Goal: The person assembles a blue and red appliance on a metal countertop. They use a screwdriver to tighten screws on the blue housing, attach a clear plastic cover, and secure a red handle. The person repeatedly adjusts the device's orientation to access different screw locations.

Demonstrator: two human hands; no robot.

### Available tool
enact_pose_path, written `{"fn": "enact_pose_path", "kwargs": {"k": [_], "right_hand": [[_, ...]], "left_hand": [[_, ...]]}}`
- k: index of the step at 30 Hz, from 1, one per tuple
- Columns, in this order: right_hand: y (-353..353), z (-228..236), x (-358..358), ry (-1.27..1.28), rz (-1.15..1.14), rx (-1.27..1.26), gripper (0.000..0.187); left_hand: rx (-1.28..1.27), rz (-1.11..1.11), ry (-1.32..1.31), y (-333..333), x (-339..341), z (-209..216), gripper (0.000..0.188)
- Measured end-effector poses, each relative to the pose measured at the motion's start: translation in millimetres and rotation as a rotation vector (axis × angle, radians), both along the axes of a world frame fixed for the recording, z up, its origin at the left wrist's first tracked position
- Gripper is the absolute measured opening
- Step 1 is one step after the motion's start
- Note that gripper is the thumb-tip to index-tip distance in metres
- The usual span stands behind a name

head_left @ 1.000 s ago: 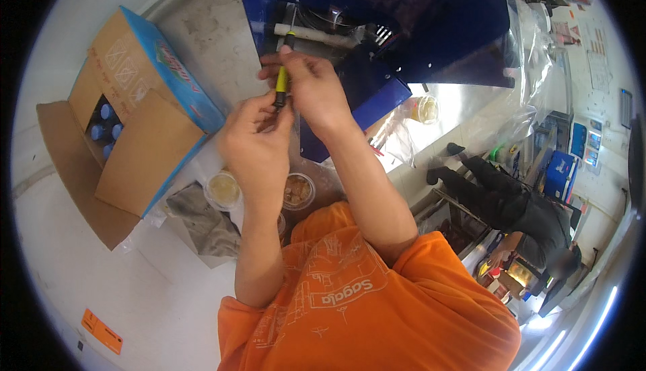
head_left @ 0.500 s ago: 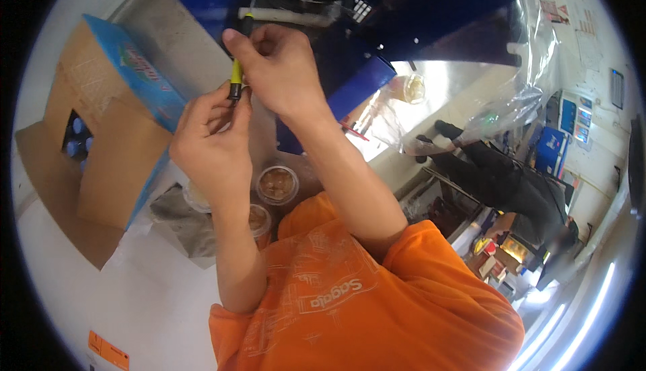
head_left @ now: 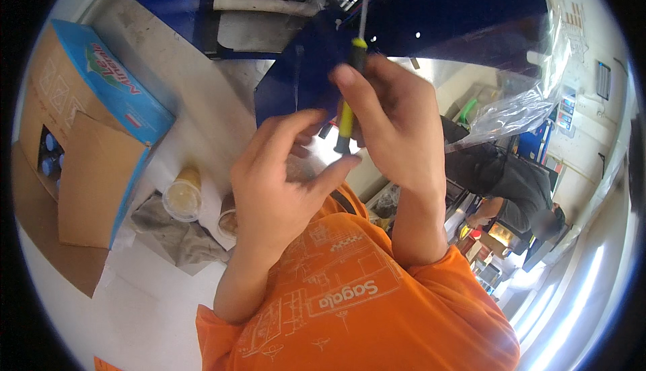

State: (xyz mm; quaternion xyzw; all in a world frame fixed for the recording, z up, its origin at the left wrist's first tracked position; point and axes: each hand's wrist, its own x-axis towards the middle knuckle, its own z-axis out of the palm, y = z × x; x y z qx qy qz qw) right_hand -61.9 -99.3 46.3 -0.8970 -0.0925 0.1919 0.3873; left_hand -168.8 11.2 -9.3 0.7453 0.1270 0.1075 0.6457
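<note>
A screwdriver [head_left: 347,117] with a yellow and black handle is in my right hand [head_left: 404,125], whose thumb and fingers close round the handle. Its metal shaft points up toward a dark blue metal housing [head_left: 444,28]. My left hand [head_left: 279,169] is just left of the handle, fingers curved and spread apart, holding nothing. The left thumb tip lies close by the black butt of the handle; whether they touch I cannot tell. The tip of the shaft is hard to make out against the dark housing.
An opened cardboard box [head_left: 94,203] with bottles inside stands at the left. Near it are a lidded plastic cup [head_left: 182,199], a second cup [head_left: 229,221] and a grey cloth [head_left: 171,233]. Clear plastic sheeting [head_left: 498,129] hangs at the right. Beyond it a person in dark clothes [head_left: 511,179] bends over.
Both hands have shifted right in the picture with the screwdriver. My left fingers, earlier pinched at the handle's butt, are now apart from it. The view has also moved.
</note>
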Motion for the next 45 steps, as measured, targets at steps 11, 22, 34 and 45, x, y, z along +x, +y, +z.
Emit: {"fn": "enact_pose_path", "kwargs": {"k": [11, 22, 34, 45], "right_hand": [[-40.4, -32.0, -38.9, -0.021, -0.198, 0.041, 0.028], [-47.6, -79.7, -34.3, 0.029, -0.257, 0.114, 0.031], [-17.2, -137.4, -21.6, 0.052, -0.353, 0.402, 0.028], [-45.9, -93.2, -22.5, -0.15, -0.251, 0.124, 0.023]], "left_hand": [[0.522, 0.107, 0.216, -6.4, -32.1, -83.7, 0.082], [0.225, 0.079, 0.195, 75.5, -19.5, -3.1, 0.055], [0.327, -0.026, 0.153, 112.5, -0.4, 34.0, 0.067], [0.466, -0.06, 0.189, 100.8, 10.2, 57.1, 0.057]]}}
